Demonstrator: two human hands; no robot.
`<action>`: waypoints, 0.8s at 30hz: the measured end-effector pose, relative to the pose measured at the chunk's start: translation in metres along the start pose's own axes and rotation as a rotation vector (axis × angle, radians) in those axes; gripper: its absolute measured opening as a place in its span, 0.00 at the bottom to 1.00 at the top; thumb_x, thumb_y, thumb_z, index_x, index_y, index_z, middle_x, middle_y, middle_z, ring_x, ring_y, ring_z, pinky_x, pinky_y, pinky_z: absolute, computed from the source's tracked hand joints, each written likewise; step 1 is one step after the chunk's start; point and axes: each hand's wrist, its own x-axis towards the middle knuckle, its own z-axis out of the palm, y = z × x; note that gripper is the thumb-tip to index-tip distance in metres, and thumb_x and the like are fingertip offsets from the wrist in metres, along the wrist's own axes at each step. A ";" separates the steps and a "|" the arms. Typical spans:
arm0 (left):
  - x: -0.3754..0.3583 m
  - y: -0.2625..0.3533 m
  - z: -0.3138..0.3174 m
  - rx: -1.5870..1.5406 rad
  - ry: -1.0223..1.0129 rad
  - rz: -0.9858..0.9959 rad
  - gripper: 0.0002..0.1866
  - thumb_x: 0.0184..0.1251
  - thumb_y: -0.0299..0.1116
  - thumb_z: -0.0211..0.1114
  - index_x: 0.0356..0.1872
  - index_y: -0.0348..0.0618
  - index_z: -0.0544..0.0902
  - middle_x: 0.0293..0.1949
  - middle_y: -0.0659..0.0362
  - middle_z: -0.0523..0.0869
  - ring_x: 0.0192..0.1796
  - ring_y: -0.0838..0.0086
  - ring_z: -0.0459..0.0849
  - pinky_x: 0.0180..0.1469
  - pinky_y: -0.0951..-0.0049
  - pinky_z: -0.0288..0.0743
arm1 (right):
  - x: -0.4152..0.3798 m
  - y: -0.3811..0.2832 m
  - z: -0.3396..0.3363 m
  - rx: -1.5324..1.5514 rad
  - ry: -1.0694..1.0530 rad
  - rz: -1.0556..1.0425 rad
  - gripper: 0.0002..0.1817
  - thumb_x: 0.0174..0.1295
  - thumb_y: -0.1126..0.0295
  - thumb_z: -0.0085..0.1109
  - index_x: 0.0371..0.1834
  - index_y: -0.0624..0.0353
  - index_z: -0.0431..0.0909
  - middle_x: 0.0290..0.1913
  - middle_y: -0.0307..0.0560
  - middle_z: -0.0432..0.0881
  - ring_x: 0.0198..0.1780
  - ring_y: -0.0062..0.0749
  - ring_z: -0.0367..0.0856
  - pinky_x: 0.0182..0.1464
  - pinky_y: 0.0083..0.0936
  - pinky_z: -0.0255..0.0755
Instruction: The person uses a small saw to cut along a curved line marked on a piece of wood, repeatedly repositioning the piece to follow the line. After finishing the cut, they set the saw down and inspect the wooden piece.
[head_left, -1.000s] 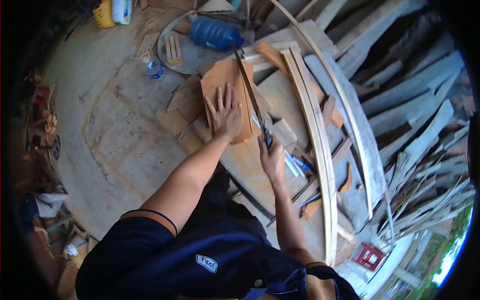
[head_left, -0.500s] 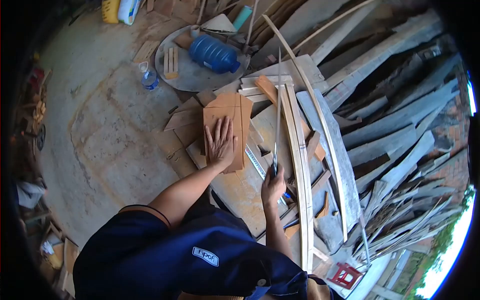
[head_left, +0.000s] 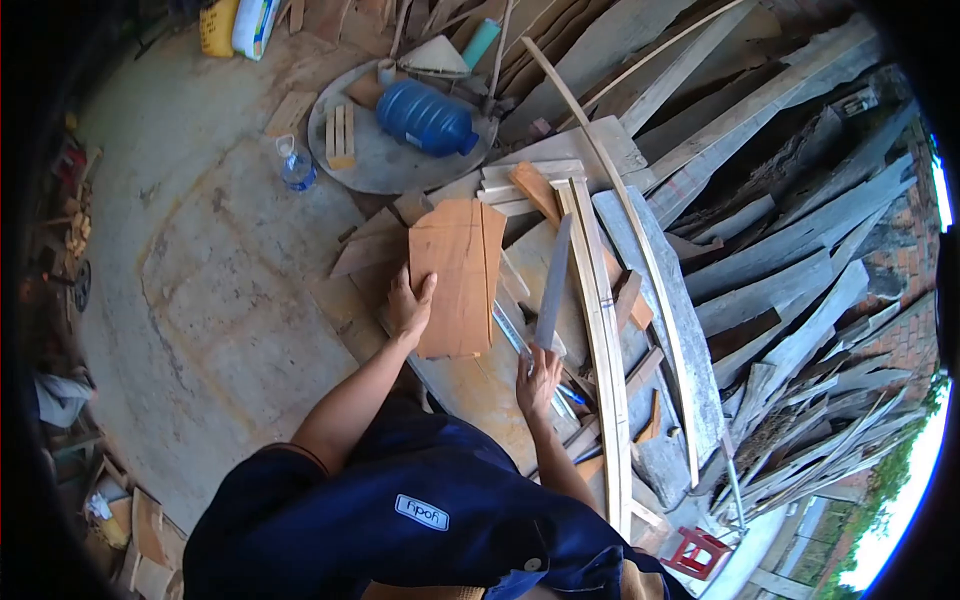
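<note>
A reddish-brown wooden board [head_left: 450, 280] with cut corners and a dark line down its right side lies on the work surface [head_left: 490, 405]. My left hand [head_left: 410, 308] grips its left edge, thumb on top and the other fingers partly hidden along the side. To the right of the board, my right hand [head_left: 540, 382] is closed on a handsaw [head_left: 554, 285]. The saw's broad blade points away from me, its flat side showing, apart from the board. A metal ruler [head_left: 509, 325] lies between the board and the saw. Near my right hand is a blue pen [head_left: 571, 393].
Long pale wood strips [head_left: 597, 340] run along the right of the work surface. Beyond are a round table [head_left: 350, 180] with a blue water jug [head_left: 425, 117] and a clear bottle [head_left: 296, 165]. Stacked planks [head_left: 770, 260] fill the right side; a red stool [head_left: 697, 551] stands lower right.
My left hand has slid from flat on the board's face to its left edge. In my right hand the saw has turned, so the blade's flat side now shows.
</note>
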 end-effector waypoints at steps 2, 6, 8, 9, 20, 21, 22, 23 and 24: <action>-0.001 0.005 -0.004 -0.049 -0.008 -0.022 0.35 0.66 0.52 0.66 0.66 0.38 0.72 0.60 0.41 0.76 0.58 0.48 0.77 0.60 0.54 0.71 | 0.042 -0.020 0.017 0.213 -0.041 -0.072 0.16 0.72 0.59 0.55 0.53 0.58 0.80 0.46 0.59 0.80 0.51 0.58 0.75 0.55 0.47 0.68; -0.012 0.026 -0.013 -0.178 -0.012 -0.107 0.34 0.64 0.46 0.71 0.66 0.37 0.72 0.55 0.42 0.77 0.56 0.53 0.79 0.58 0.58 0.74 | 0.132 -0.040 0.072 0.528 -0.123 0.019 0.26 0.74 0.49 0.50 0.55 0.61 0.80 0.46 0.58 0.86 0.45 0.54 0.82 0.49 0.43 0.73; -0.005 0.011 -0.011 -0.248 -0.104 -0.098 0.35 0.65 0.47 0.70 0.67 0.37 0.71 0.59 0.42 0.75 0.59 0.52 0.77 0.60 0.58 0.73 | 0.169 -0.049 0.106 0.549 -0.064 0.316 0.27 0.72 0.47 0.52 0.57 0.61 0.81 0.47 0.53 0.87 0.46 0.42 0.84 0.47 0.36 0.75; -0.005 0.010 -0.013 -0.138 -0.105 -0.080 0.38 0.66 0.50 0.68 0.70 0.39 0.67 0.62 0.43 0.73 0.63 0.54 0.75 0.64 0.59 0.71 | 0.186 -0.055 0.107 0.687 -0.136 0.396 0.26 0.71 0.49 0.53 0.56 0.60 0.81 0.46 0.50 0.87 0.45 0.37 0.84 0.47 0.34 0.75; -0.067 0.008 -0.041 -0.214 -0.251 -0.153 0.45 0.68 0.50 0.68 0.74 0.36 0.55 0.68 0.41 0.59 0.70 0.54 0.65 0.71 0.58 0.62 | 0.204 -0.072 0.055 0.824 -0.324 0.453 0.16 0.64 0.56 0.67 0.42 0.57 0.82 0.36 0.39 0.84 0.36 0.26 0.81 0.40 0.27 0.77; -0.065 -0.001 -0.040 -0.219 -0.280 -0.171 0.43 0.69 0.49 0.67 0.73 0.34 0.56 0.68 0.42 0.60 0.70 0.57 0.65 0.70 0.59 0.63 | 0.196 -0.076 0.046 0.826 -0.328 0.478 0.16 0.64 0.56 0.67 0.42 0.57 0.82 0.36 0.39 0.84 0.36 0.26 0.81 0.40 0.27 0.77; -0.064 0.000 -0.041 -0.209 -0.292 -0.177 0.43 0.69 0.49 0.67 0.73 0.34 0.56 0.68 0.42 0.60 0.70 0.57 0.65 0.70 0.59 0.63 | 0.194 -0.078 0.039 0.918 -0.353 0.539 0.16 0.64 0.56 0.66 0.43 0.56 0.81 0.38 0.39 0.84 0.38 0.25 0.81 0.41 0.28 0.77; -0.062 0.002 -0.040 -0.276 -0.272 -0.190 0.44 0.69 0.49 0.68 0.73 0.36 0.55 0.69 0.45 0.61 0.70 0.58 0.65 0.70 0.59 0.63 | 0.192 -0.080 0.032 1.009 -0.373 0.593 0.16 0.64 0.56 0.66 0.45 0.55 0.81 0.40 0.38 0.84 0.40 0.25 0.80 0.42 0.29 0.77; -0.064 0.005 -0.042 -0.346 -0.250 -0.204 0.44 0.68 0.49 0.69 0.74 0.37 0.54 0.70 0.48 0.61 0.70 0.59 0.66 0.70 0.59 0.63 | 0.190 -0.079 0.031 1.040 -0.420 0.592 0.16 0.65 0.56 0.65 0.47 0.53 0.80 0.45 0.38 0.84 0.45 0.25 0.81 0.44 0.32 0.78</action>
